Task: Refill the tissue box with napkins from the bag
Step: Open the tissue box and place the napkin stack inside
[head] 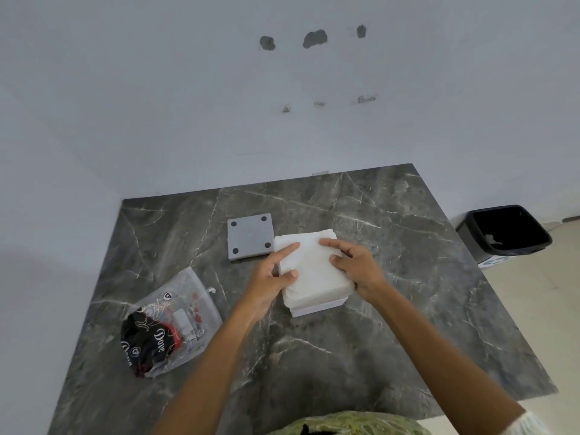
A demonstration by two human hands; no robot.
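Note:
A thick stack of white napkins (pixel 310 265) sits in the open white tissue box (pixel 320 307) near the table's middle and rises above its rim. My left hand (pixel 273 277) grips the stack's left side, index finger laid on top. My right hand (pixel 354 265) holds its right side, fingers spread over the top. The box's grey bottom panel (pixel 250 236), with round dark feet at its corners, lies flat just left of and behind the stack. The clear plastic bag (pixel 171 324) with black and red print lies on the table's left, crumpled.
The dark marble table (pixel 392 324) butts against a white wall at the back and left. A black waste bin (pixel 503 233) stands on the floor beyond the table's right edge. Green patterned cloth (pixel 345 423) shows at the bottom edge.

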